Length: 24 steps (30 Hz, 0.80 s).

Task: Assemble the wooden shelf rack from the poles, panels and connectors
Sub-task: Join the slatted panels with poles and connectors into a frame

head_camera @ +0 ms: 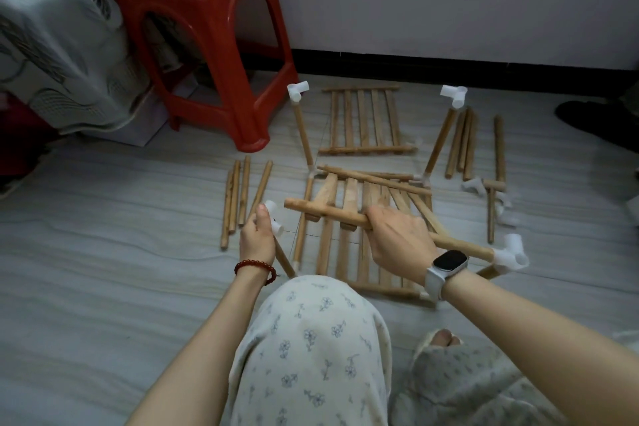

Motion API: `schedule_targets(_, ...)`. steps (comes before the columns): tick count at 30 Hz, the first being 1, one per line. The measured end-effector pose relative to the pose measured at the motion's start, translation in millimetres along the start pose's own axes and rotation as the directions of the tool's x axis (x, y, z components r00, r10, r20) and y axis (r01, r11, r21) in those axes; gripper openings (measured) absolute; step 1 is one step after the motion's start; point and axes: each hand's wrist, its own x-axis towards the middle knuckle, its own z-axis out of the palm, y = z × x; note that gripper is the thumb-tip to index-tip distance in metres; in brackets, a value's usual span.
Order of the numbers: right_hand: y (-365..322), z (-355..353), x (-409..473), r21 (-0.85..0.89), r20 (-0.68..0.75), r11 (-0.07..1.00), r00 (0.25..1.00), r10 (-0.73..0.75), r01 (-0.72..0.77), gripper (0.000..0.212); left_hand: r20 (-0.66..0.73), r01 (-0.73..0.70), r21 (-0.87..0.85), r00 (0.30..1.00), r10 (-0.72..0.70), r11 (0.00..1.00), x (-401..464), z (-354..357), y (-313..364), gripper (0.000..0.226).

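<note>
Right now my right hand point(397, 239) has its fingers curled round a round light-wood pole point(332, 214) that lies crosswise above the slatted wooden panel point(349, 235) on the grey floor point(103, 218). That pole runs on under my wrist to a white plastic corner connector point(511, 254) at its right end, and its left end is bare. My left hand point(257, 235) grips another white plastic connector point(274, 216), thumb up along its side; it sits on top of a short wooden pole point(284, 259) that slants down towards my knee. The pole's bare end and this connector are near each other but apart.

Beyond the panel two upright poles, left point(304, 135) and right point(440, 143), lean outward, each capped with a white connector, the left one point(297, 91) and the right one point(453, 96). A second slatted wooden panel point(363, 119) lies flat between them, near the black skirting. Four loose poles point(242, 197) lie side by side left of the frame, and a few more point(463, 145) lie to its right beside scattered white connectors point(474, 186).

A red plastic stool point(204, 31) stands at the far left, next to a grey patterned bedcover point(52, 38). I wear a red bead bracelet point(255, 266) on my left wrist and a white-strapped smartwatch point(449, 261) on my right.
</note>
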Motion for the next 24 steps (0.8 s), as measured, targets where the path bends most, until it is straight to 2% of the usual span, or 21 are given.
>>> schedule_targets(3, -3, -3, -4, -0.008, 0.062, 0.999, 0.998, -0.032, 0.032, 0.009, 0.059, -0.022, 0.042, 0.998, 0.019, 0.999, -1, 0, 3, 0.043)
schedule_targets(7, 1, 1, -5, 0.035, 0.082, 0.998, 0.995, -0.049, 0.047, 0.017, 0.306, -0.06, 0.016, 0.951, 0.052, 0.998, 10, -11, 16, 0.034)
schedule_targets(8, 3, 0, -4, 0.051, 0.09, 0.997, 0.994, -0.067, 0.062, 0.02, 0.357, -0.077, 0.061, 0.933, 0.05, 0.995, 13, -10, 21, 0.035)
schedule_targets(11, 5, -2, -1, 0.062, 0.127, 0.994, 0.987, -0.095, 0.087, 0.021, 0.446, -0.159, 0.346, 0.895, -0.013, 0.925, 19, -5, 30, 0.041)
schedule_targets(15, -1, -6, 14, 0.08, 0.262, 0.986, 0.952, -0.161, 0.144, 0.014, 0.499, -0.062, 0.389, 0.853, -0.154, 0.919, 25, -9, 33, 0.047)
schedule_targets(17, -7, -8, 24, 0.126, 0.353, 0.98, 0.917, -0.187, 0.152, 0.031, 0.496, -0.051, 0.402, 0.851, -0.171, 0.914, 26, -9, 36, 0.046)
schedule_targets(19, -11, -7, 30, 0.149, 0.358, 0.979, 0.916, -0.183, 0.138, 0.041, 0.435, -0.06, 0.423, 0.889, -0.145, 0.904, 24, -5, 38, 0.046)
schedule_targets(21, -10, -1, 28, 0.151, 0.273, 0.98, 0.947, -0.168, 0.13, 0.026, 0.357, -0.037, 0.401, 0.927, -0.118, 0.916, 21, -1, 37, 0.046)
schedule_targets(24, -7, 5, 22, 0.11, 0.135, 0.984, 0.979, -0.154, 0.14, 0.028, 0.273, 0.058, 0.318, 0.95, -0.15, 0.946, 21, -2, 38, 0.045)
